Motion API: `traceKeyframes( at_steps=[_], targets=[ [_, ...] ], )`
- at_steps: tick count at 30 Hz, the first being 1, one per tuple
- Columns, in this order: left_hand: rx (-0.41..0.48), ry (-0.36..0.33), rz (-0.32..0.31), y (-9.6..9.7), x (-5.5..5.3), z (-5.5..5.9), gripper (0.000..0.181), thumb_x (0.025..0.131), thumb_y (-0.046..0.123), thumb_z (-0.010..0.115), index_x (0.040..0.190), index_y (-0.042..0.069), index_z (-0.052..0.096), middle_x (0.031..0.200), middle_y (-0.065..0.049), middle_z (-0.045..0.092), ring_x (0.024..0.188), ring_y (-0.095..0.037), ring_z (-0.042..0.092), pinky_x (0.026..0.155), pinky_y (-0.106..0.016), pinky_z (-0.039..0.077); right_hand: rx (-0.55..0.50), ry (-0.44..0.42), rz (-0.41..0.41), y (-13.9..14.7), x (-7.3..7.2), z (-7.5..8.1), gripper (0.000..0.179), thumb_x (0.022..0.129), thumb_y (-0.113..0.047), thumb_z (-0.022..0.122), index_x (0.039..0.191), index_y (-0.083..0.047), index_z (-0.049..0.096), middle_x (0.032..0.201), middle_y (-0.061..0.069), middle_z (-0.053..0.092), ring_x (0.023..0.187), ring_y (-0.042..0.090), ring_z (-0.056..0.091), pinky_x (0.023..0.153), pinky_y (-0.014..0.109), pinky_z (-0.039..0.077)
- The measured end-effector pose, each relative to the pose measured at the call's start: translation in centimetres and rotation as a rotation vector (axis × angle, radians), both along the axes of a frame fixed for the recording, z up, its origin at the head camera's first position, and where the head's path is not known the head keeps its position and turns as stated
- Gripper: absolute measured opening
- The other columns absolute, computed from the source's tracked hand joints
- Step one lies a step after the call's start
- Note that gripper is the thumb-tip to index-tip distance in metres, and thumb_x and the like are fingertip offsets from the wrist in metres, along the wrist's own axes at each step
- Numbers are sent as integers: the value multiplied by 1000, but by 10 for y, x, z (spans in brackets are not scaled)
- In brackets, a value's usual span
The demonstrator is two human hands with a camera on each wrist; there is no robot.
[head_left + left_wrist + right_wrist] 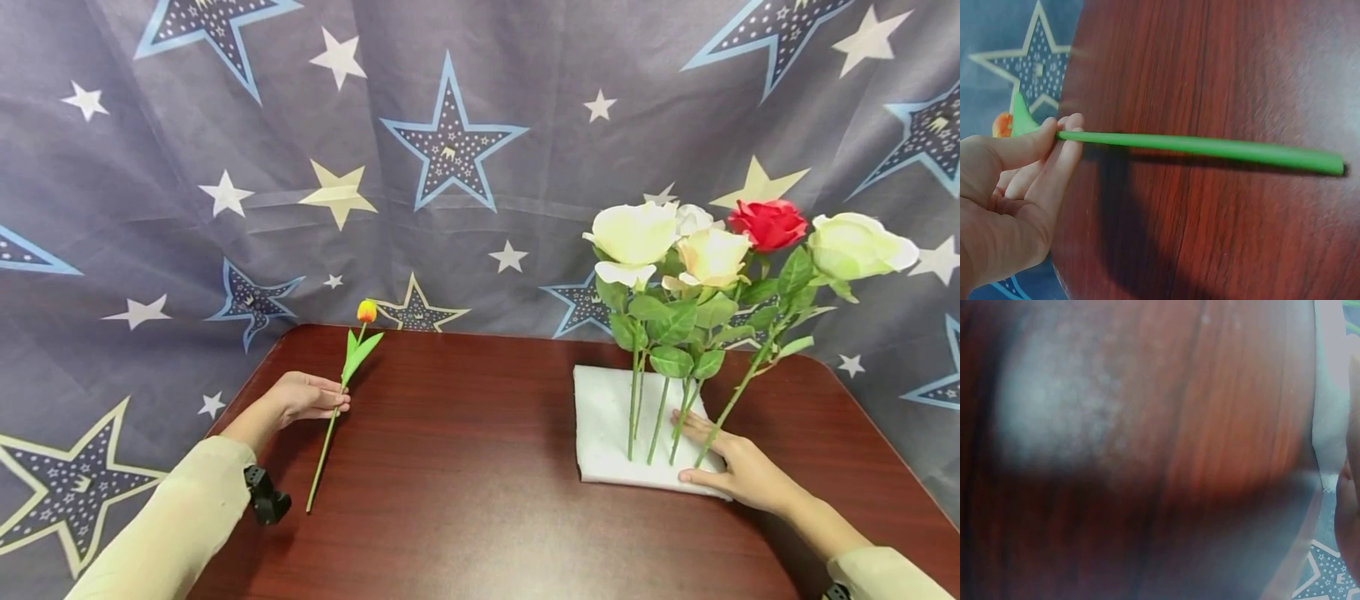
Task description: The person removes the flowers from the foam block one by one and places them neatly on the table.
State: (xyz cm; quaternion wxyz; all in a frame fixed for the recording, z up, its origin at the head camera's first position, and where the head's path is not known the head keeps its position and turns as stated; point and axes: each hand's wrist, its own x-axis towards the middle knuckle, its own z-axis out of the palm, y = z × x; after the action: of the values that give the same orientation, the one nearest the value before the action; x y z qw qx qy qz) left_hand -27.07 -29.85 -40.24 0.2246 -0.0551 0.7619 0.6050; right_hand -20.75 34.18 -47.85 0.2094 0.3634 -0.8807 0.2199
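My left hand (303,396) pinches the green stem of an artificial tulip (322,460) between thumb and fingers, just below its leaves. The orange-yellow bloom points up and away, above the table's left side. In the left wrist view the stem (1210,147) runs rightward from the fingertips. At the right, a white foam block (602,433) lies on the table with several roses standing in it. My right hand (750,475) rests on the block's right side, fingers extended beside the stems and thumb near the front edge. Only a sliver of that hand shows in the right wrist view.
White, peach (712,257) and red (768,223) roses rise from the block, and a pale greenish rose (858,246) leans right. The dark red-brown wooden table (465,450) has rounded far corners. A grey star-patterned curtain (480,250) hangs behind it.
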Motion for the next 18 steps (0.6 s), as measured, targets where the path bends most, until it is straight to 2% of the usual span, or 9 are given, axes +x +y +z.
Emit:
traceKeyframes(
  at_steps=[3,10,18],
  targets=[
    [-13,-9,-1,-4,-3,-3,47,91,-8,54,131,-26,36,84,3,72,78,-8,70,72,-22,60,-3,4,6,0,0,0,73,65,-24,86,129,-2,59,143,-1,52,139,-13,26,111,-1,19],
    [-69,21,-25,-3,-10,-8,45,91,-8,56,128,-26,39,86,-1,73,76,-7,70,71,-22,60,-8,8,6,-1,0,0,72,65,-23,86,128,-1,60,143,0,53,139,-14,26,111,-1,20],
    [-88,1,-20,-14,-15,-10,44,91,-11,53,128,-27,37,84,-3,73,75,-8,70,69,-23,60,-13,3,0,-1,0,-1,72,64,-23,86,128,-1,60,142,1,53,139,-13,27,111,-1,20]
  ],
)
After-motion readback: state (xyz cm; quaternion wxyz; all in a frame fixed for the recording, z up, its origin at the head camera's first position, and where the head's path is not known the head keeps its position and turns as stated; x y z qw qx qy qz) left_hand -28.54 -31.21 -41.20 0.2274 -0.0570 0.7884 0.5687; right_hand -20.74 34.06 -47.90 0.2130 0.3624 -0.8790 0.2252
